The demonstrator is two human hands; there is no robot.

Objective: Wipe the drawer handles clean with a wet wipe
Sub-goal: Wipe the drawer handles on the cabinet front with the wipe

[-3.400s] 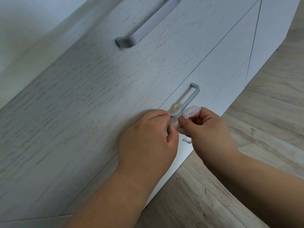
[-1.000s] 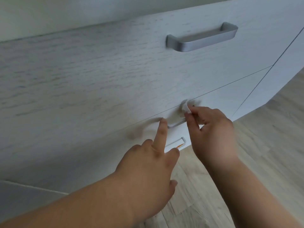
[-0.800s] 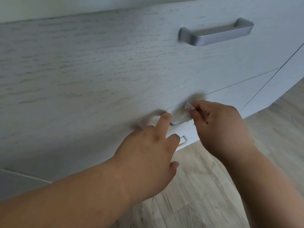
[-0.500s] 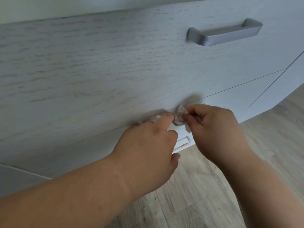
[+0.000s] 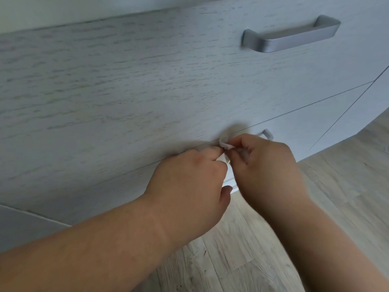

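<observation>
A pale wood-grain drawer unit (image 5: 126,91) fills the view. The upper drawer's grey metal handle (image 5: 290,37) sits at the top right, untouched. The middle drawer's handle (image 5: 267,134) shows only its right end; the rest is hidden behind my hands. My right hand (image 5: 267,165) pinches a small white wet wipe (image 5: 225,145) against that handle. My left hand (image 5: 189,184) is curled beside it, fingertips touching the wipe's left edge. Whether the left hand grips the handle or the wipe is unclear.
A light wood-plank floor (image 5: 315,207) runs along the lower right, below the unit. A neighbouring cabinet front (image 5: 374,106) stands at the right, past a thin vertical seam. A bit of the lowest drawer's handle (image 5: 230,182) peeks out between my hands.
Over the last second my left hand came up from pointing to meet the wipe at the middle handle. My right hand slid the wipe leftward, uncovering the handle's right end.
</observation>
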